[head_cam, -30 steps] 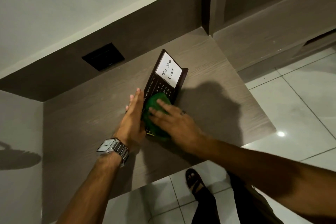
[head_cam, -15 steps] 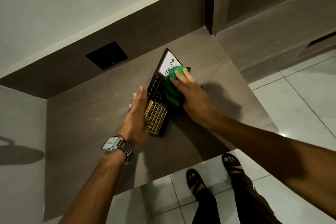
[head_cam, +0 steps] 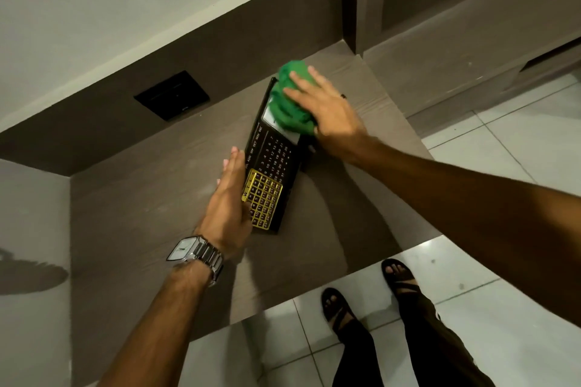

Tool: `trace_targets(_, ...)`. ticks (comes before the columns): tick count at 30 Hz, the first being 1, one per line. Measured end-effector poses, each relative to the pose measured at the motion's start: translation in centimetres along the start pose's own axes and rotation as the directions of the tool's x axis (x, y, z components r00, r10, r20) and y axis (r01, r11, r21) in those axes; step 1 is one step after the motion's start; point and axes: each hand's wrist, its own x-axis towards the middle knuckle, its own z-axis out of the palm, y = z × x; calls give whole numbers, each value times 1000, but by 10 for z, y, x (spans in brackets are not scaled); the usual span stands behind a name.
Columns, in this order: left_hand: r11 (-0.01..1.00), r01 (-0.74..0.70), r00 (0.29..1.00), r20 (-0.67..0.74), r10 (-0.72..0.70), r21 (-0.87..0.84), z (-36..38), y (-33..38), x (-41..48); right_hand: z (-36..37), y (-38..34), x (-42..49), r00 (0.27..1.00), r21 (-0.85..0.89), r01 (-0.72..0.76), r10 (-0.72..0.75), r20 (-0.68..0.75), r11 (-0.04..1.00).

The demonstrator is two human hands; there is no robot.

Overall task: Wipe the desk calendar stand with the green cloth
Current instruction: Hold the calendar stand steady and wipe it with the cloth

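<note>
The black desk calendar stand [head_cam: 273, 163] lies slanted on the brown desk [head_cam: 151, 198], with white dates and a gold grid frame near its lower end. A bunched green cloth [head_cam: 289, 100] covers its far end, hiding the white note there. My right hand [head_cam: 327, 110] presses flat on the cloth, fingers spread over it. Along the stand's left edge rests my left hand [head_cam: 229, 207], fingers straight and together, bracing it. A silver watch sits on that wrist.
A black socket plate [head_cam: 172, 99] is set in the dark back panel. A tall cabinet side [head_cam: 355, 9] rises at the desk's far right corner. The desk's front edge runs above a tiled floor [head_cam: 503, 151], where my sandalled feet stand.
My right hand has slid the green cloth up the stand from its lower gold-grid end to its far end, now covering the note. My left hand has stayed against the left edge.
</note>
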Motion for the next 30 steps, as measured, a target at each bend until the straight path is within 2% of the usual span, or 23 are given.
trace_targets(2, 1000, 3, 1000, -4, -3, 0, 1, 3, -1, 2, 11, -2, 981, 22, -192, 192, 29, 981)
trace_targets(4, 1000, 8, 1000, -9, -8, -8, 1, 4, -1, 8, 6, -22, 976, 1, -210, 210, 66, 978)
trace_targets(7, 1000, 7, 1000, -4, -7, -5, 0, 4, 1, 24, -23, -63, 989, -123, -109, 120, 83, 986)
trace_targets(9, 999, 36, 999, 16, -36, -34, 1, 6, 2, 39, -48, -89, 988, -167, 60, -35, 154, 984)
trace_targets(11, 991, 73, 997, -12, -75, -116, 1, 8, 3, 47, -60, -106, 949, -180, 244, -197, 245, 953)
trace_targets(13, 1000, -2, 998, -62, 0, -24, 2, 9, 2, 38, -49, -101, 928, -205, 298, -232, 292, 932)
trace_targets(14, 1000, -24, 997, -71, 25, 11, 4, 7, 2, 31, -39, -90, 943, -245, 262, -194, 269, 934)
trace_targets(17, 1000, 17, 1000, -19, -17, 0, 2, 4, 1, 4, -3, -35, 994, -437, 18, 33, 108, 899)
trace_targets(20, 999, 31, 999, 12, -31, 10, 1, 4, 1, -8, 7, -8, 977, -501, -140, 202, 73, 854)
trace_targets(22, 1000, 24, 1000, 6, -24, -4, 1, 4, 0, 4, -11, -27, 987, -505, -126, 161, 26, 854)
trace_targets(23, 1000, 22, 1000, 6, -22, -11, 0, 5, 0, 15, -24, -46, 993, -479, -71, 106, 45, 875)
trace_targets(26, 1000, 13, 1000, 17, -13, -8, -1, 4, -1, 36, -52, -91, 959, -402, 197, -90, 270, 894)
trace_targets(27, 1000, 9, 1000, 23, -9, -6, -2, 3, -1, 32, -49, -86, 950, -408, 211, -88, 300, 888)
trace_targets(30, 999, 31, 999, 36, -30, -20, -1, 5, 1, 12, -27, -43, 989, -572, 85, 1, 148, 816)
